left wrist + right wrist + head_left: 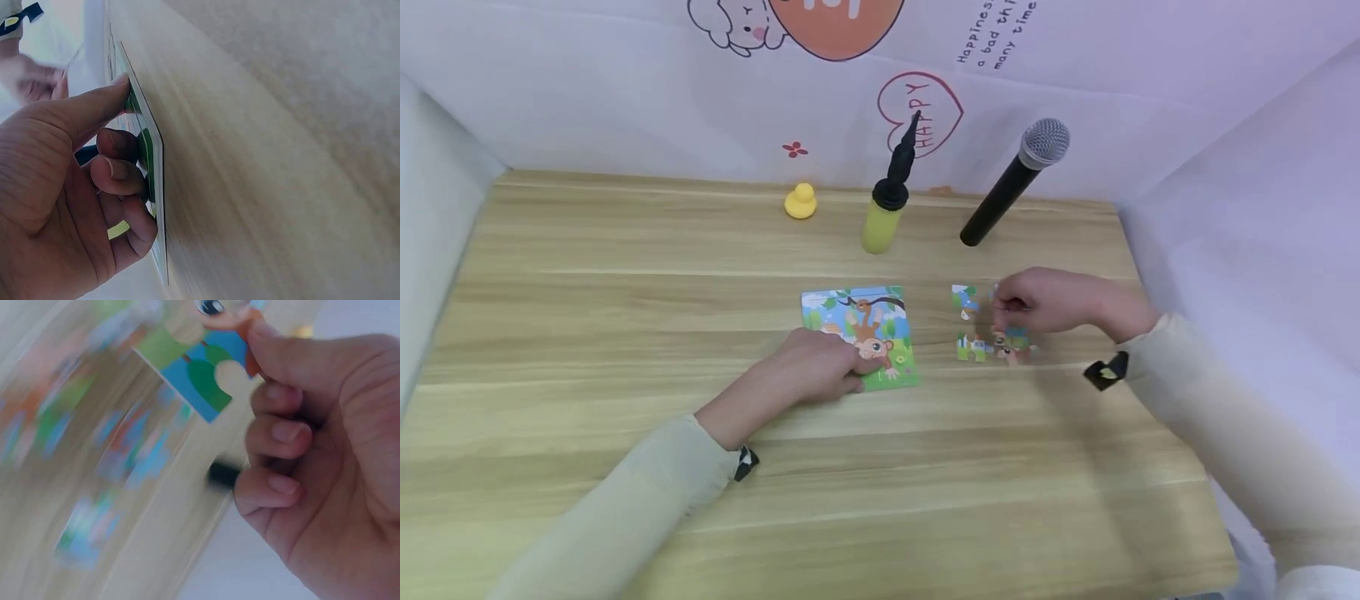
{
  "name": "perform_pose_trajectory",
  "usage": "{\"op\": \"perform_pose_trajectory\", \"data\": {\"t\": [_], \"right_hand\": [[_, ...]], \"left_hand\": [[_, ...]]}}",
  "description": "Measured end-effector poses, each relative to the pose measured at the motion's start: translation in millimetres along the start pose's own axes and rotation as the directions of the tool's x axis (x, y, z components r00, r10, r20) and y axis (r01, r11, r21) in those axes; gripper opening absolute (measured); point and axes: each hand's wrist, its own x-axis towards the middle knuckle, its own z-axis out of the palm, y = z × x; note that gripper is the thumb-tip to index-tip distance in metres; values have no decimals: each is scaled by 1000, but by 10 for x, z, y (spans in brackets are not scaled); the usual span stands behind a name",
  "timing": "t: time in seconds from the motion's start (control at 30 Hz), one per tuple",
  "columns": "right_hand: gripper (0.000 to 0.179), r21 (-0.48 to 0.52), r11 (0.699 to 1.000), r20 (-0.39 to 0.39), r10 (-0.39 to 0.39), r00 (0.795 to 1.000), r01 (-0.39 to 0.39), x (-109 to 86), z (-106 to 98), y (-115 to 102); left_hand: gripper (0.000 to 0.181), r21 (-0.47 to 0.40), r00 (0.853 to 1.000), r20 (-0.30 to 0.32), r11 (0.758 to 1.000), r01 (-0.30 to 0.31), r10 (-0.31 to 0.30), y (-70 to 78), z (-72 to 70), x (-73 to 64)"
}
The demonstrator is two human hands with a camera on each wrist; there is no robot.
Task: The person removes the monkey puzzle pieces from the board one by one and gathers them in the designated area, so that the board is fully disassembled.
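Note:
A square puzzle board (pixel 891 321) with a picture of a monkey hanging from a branch lies flat mid-table. My left hand (pixel 808 364) rests on its lower left part, the thumb and loosely bent fingers (pixel 119 178) touching its top face. To the right, my right hand (pixel 1048 298) is raised over several loose jigsaw pieces (pixel 972 347). Between thumb and fingers it pinches a jigsaw piece (pixel 203 372), blue and green with part of a brown animal's face and one eye. In the right wrist view, the pieces on the table are blurred.
Along the back stand a yellow rubber duck (pixel 801 202), a yellow-green pump (pixel 882 225) with a black nozzle, and a black microphone (pixel 1003 196) with a silver head. White walls (pixel 625 100) with printed drawings border the wooden table (pixel 587 333).

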Motion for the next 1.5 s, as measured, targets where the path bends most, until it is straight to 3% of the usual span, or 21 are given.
{"op": "perform_pose_trajectory", "data": {"t": [0.2, 0.4, 0.73, 1.03, 1.5], "right_hand": [[26, -12, 998, 116, 69, 991, -68, -433, 8, 413], [23, 49, 991, 145, 118, 982, -126, -613, 107, 650], [25, -2, 986, 168, 167, 972, -169, -517, 218, 648], [28, 4, 987, 114, 160, 980, -162, -464, 266, 705], [20, 10, 980, 98, 199, 975, -201, -470, 334, 728]], "left_hand": [[49, 3, 1000, 1, 1000, 5, -5, -37, 17, -19], [47, -17, 1000, -13, 1000, -7, 7, -27, 24, -22], [49, -17, 1000, -6, 1000, 9, -9, 4, 5, 5], [48, -20, 1000, 5, 1000, 10, -10, 7, 4, 5], [48, -13, 1000, 6, 1000, 6, -6, 7, 6, 10]]}}
